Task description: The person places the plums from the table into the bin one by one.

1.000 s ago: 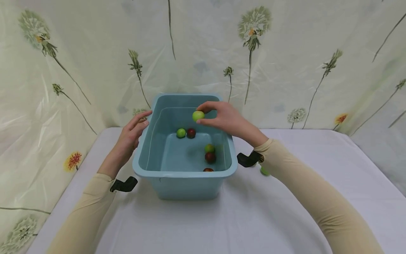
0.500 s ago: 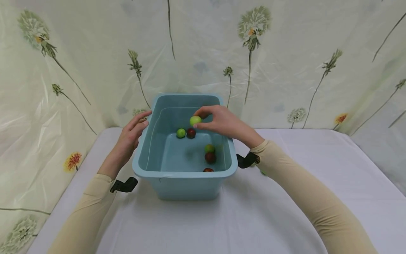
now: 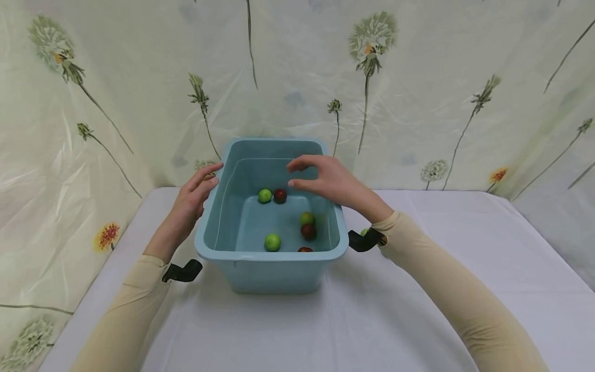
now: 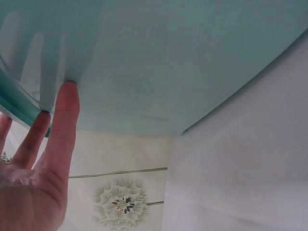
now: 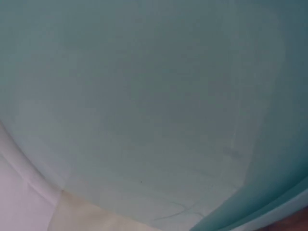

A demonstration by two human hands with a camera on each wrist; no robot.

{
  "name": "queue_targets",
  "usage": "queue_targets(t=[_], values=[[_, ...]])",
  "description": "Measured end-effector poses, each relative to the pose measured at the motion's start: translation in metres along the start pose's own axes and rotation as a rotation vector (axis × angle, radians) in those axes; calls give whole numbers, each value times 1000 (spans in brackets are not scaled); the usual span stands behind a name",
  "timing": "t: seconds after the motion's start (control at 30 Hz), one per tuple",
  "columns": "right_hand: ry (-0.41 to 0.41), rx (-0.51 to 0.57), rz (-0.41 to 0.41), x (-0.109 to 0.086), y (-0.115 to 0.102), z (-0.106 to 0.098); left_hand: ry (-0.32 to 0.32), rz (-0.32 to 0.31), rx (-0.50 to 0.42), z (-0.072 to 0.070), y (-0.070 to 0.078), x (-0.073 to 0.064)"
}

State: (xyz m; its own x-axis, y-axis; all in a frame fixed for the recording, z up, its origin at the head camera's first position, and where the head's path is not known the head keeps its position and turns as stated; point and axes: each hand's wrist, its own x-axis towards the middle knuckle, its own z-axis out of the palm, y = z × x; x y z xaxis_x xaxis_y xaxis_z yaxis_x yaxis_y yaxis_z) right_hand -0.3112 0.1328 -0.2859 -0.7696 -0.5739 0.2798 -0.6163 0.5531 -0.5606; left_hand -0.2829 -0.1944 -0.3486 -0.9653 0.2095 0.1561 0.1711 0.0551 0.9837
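A light blue plastic tub [image 3: 271, 273] stands on the table, holding several small round fruits, green and dark red. One green fruit [image 3: 272, 242] lies near the tub's front. Behind it are a green fruit [image 3: 265, 195] beside a dark red one [image 3: 280, 196], and another green one [image 3: 307, 218] against a dark red one [image 3: 308, 231]. My right hand [image 3: 332, 178] hovers over the tub's right side, thumb and fingers apart, nothing between them. My left hand [image 3: 188, 201] is at the tub's left side; in the left wrist view its straight fingers [image 4: 66, 110] meet the outer wall.
The front rim partly hides a red fruit [image 3: 304, 249]. Right of the tub, a green fruit [image 3: 364, 232] on the white tablecloth [image 3: 441, 222] is partly covered by the black wrist mount [image 3: 365, 241]. A dandelion-print curtain [image 3: 288, 67] hangs behind the table.
My right hand has let go of the green fruit, its thumb and fingers now parted. A green fruit now lies near the tub's front. My left hand has stayed in place.
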Motion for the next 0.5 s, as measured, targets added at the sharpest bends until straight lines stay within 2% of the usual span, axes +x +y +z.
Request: queue_targets(t=[0.3, 0.5], values=[[66, 9, -23, -12, 0, -8, 3, 9, 12, 0, 2, -1], [103, 35, 1, -23, 1, -14, 1, -2, 19, -1, 2, -1]])
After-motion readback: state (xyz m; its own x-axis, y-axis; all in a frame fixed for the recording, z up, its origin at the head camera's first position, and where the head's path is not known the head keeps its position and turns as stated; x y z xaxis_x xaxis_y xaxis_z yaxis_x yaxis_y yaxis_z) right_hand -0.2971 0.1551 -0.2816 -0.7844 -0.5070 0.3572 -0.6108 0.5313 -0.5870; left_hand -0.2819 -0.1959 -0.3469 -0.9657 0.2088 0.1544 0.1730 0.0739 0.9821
